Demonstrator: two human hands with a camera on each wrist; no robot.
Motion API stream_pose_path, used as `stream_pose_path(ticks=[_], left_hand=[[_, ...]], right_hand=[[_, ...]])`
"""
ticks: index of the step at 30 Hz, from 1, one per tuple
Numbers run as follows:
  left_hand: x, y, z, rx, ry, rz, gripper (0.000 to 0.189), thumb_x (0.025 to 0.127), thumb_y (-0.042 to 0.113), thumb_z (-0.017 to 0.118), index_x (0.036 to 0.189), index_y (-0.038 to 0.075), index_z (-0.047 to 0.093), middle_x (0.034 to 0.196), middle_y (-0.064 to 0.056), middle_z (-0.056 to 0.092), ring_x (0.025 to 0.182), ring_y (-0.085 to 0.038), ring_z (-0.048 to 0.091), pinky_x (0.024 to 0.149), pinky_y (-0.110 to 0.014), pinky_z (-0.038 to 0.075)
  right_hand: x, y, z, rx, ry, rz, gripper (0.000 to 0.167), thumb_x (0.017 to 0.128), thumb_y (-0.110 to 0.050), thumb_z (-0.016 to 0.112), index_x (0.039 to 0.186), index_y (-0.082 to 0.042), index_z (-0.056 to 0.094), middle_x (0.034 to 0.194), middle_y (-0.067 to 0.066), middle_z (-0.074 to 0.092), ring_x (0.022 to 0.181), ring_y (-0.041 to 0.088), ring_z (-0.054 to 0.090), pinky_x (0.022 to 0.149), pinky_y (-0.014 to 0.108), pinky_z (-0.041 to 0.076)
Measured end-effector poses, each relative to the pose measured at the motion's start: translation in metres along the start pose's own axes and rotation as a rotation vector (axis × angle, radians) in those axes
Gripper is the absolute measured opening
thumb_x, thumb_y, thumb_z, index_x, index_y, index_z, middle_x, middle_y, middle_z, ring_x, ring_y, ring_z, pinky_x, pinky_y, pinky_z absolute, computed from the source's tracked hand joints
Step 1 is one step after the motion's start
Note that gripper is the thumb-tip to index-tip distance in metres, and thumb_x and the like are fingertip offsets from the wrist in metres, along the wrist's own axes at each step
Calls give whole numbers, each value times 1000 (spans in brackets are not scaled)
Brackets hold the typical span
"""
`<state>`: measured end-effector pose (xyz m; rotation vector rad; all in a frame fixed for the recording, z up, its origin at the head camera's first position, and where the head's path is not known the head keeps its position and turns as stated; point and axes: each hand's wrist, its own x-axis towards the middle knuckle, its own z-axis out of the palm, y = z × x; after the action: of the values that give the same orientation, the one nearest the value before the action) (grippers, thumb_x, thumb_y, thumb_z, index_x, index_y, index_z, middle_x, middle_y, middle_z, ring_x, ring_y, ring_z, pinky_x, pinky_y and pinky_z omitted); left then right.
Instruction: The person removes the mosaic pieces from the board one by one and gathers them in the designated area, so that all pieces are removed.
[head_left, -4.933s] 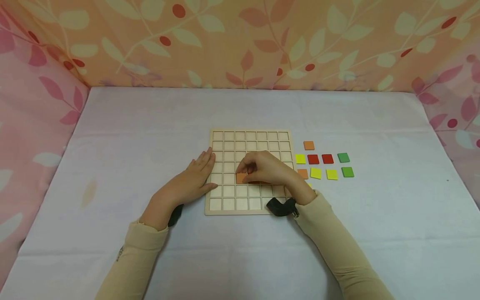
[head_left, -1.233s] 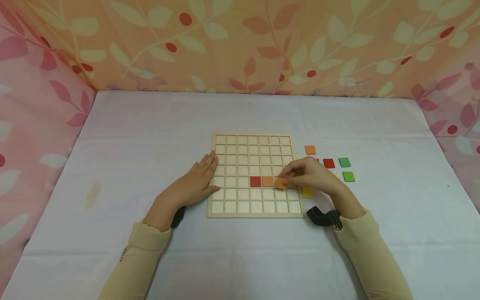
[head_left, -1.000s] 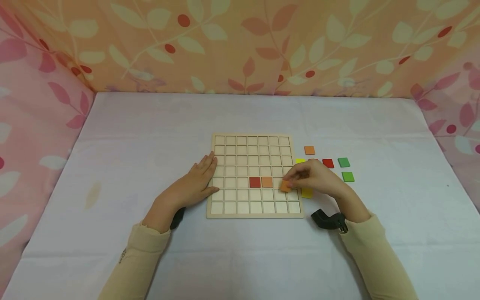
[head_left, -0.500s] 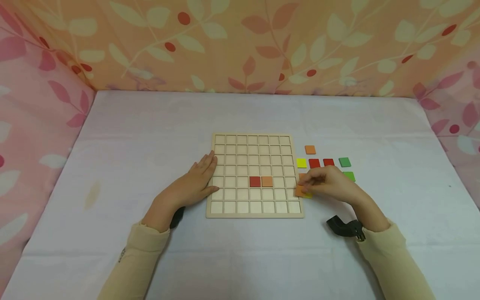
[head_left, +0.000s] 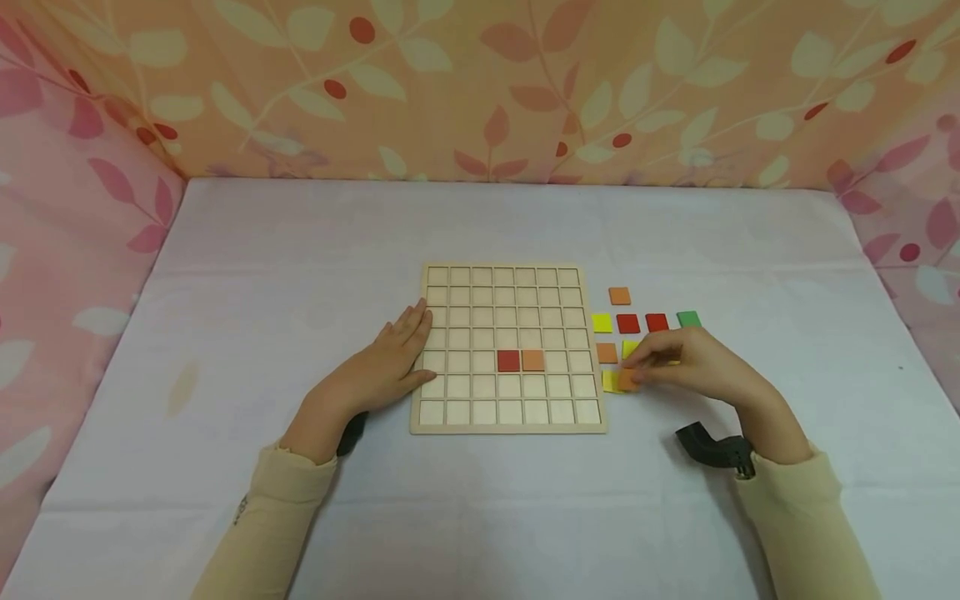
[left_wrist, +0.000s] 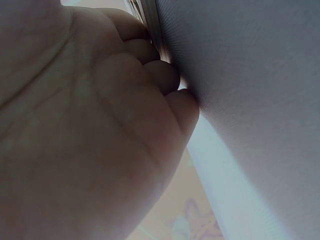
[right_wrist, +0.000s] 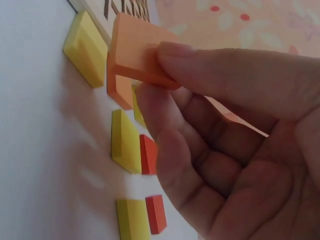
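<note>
A wooden grid board [head_left: 510, 430] lies mid-table, with a red tile [head_left: 508, 361] and an orange tile [head_left: 532, 360] side by side in one row. My left hand [head_left: 375, 367] rests along the board's left edge, fingers extended; the left wrist view shows mostly its palm [left_wrist: 75, 130]. Right of the board, my right hand [head_left: 686, 362] pinches another orange tile [right_wrist: 137, 50] between thumb and fingertips. In the right wrist view this tile is tilted and held above the table. From the head it partly overlaps a yellow tile [head_left: 611, 381].
Loose tiles lie right of the board: an orange tile [head_left: 619, 296], a yellow tile [head_left: 602, 323], two red tiles [head_left: 627, 323], a green tile [head_left: 688, 319] and another orange tile [head_left: 607, 353]. More yellow tiles [right_wrist: 124, 142] are partly behind the right hand. Floral cloth [head_left: 480, 92] stands behind.
My right hand has moved right, off the board, carrying the pinched orange tile. The third cell of the row, where an orange tile was earliest, is bare now. The left hand has stayed put.
</note>
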<state>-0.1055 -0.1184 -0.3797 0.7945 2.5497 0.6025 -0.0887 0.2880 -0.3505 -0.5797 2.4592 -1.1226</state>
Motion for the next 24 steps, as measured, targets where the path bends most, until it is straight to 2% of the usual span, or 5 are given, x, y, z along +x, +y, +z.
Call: stream_pose_path(ticks=[10,17,24], left_hand=[[1,1,-1,-8,-5,-9,79,96,25,55,148,-7,5,155,-19,-6,142,-32,-3,113,-51,7],[1,1,-1,-12,-10,-13,79,96,26,55,148,-6,4,155,-19,-7,143,-32,-4,113,-50,7],[2,0,0,-18,-16,-15,79,97,26,55,148,-5,3,156,-17,-7,143,-31,-5,113,-50,6]], right_hand=[[-4,7,-7,-13,-4,105,10,80,-6,74,89,-8,74,85,-1,71,74,8,62,65,20,51],[-3,10,-8,-50,-24,127,12,81,-2,72,92,-5,73,88,1,71,76,7,62,67,20,51],[-2,12,-9,-88,-38,127,13,81,-1,71,93,-7,73,90,0,70,79,7,61,68,21,50]])
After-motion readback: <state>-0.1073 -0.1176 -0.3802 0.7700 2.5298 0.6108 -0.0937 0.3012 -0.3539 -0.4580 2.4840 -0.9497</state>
